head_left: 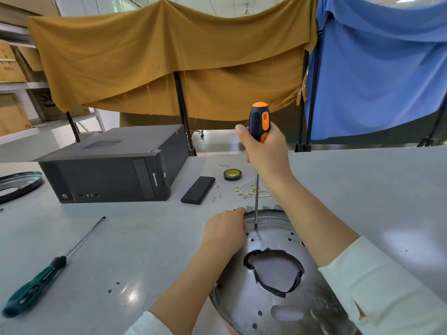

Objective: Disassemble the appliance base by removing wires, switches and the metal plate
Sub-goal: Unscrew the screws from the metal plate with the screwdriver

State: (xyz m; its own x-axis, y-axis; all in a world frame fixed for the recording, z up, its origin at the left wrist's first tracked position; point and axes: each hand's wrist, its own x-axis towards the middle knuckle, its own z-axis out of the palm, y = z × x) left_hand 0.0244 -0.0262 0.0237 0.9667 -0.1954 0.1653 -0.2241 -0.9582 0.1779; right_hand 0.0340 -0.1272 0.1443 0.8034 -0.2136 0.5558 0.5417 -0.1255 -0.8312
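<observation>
My right hand [262, 151] grips the orange screwdriver [259, 122], tip on the metal plate [278, 281]; left hand [223, 232] clutches its rim. Loose wires [254, 189] lie beyond, so the plate is what's left.

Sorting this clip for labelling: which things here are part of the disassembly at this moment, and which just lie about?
In use:
- round shiny metal plate, gripped at its rim by the left hand
- orange-and-black screwdriver, held upright by the right hand, tip on the plate

Lying about:
- green-handled screwdriver
- black computer tower
- flat black rectangular case
- black-and-yellow tape roll
- white wires with brass terminals
</observation>
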